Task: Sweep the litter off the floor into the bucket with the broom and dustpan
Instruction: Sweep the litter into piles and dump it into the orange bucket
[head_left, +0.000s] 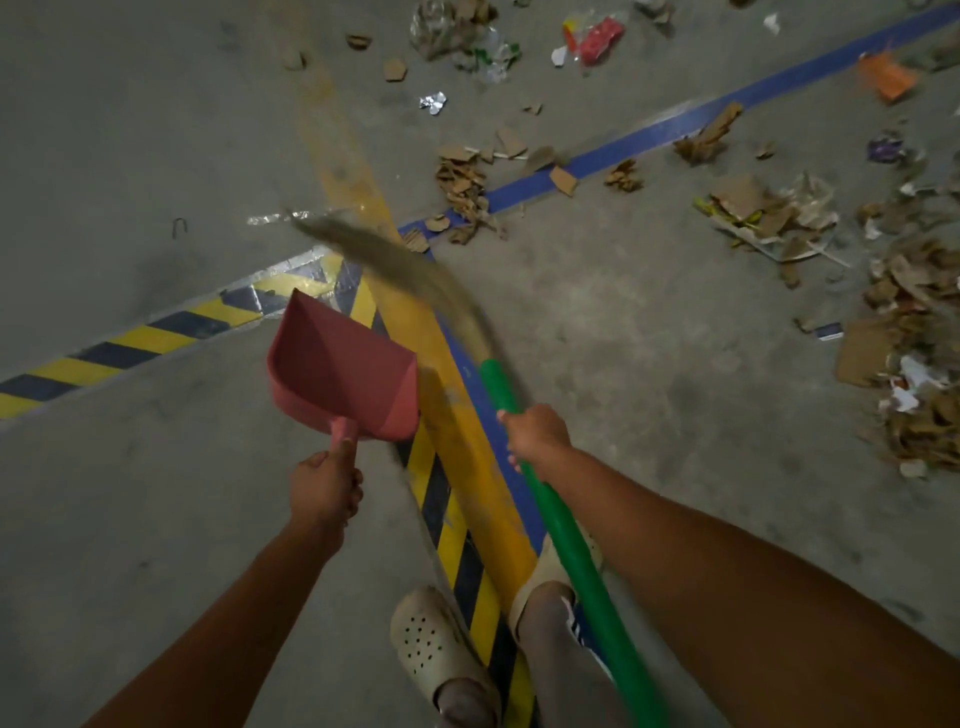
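Left hand (326, 486) grips red dustpan (343, 371) handle. Right hand (532, 434) grips green broom (561, 525); bristles blurry. Litter (769, 213) spread over floor (130, 130) ahead.

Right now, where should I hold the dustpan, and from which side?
Hold the dustpan by the short handle at its near end, coming from behind, the side nearest you. The scoop is broad and opens away from the handle, which is the only narrow part a hand can wrap round.
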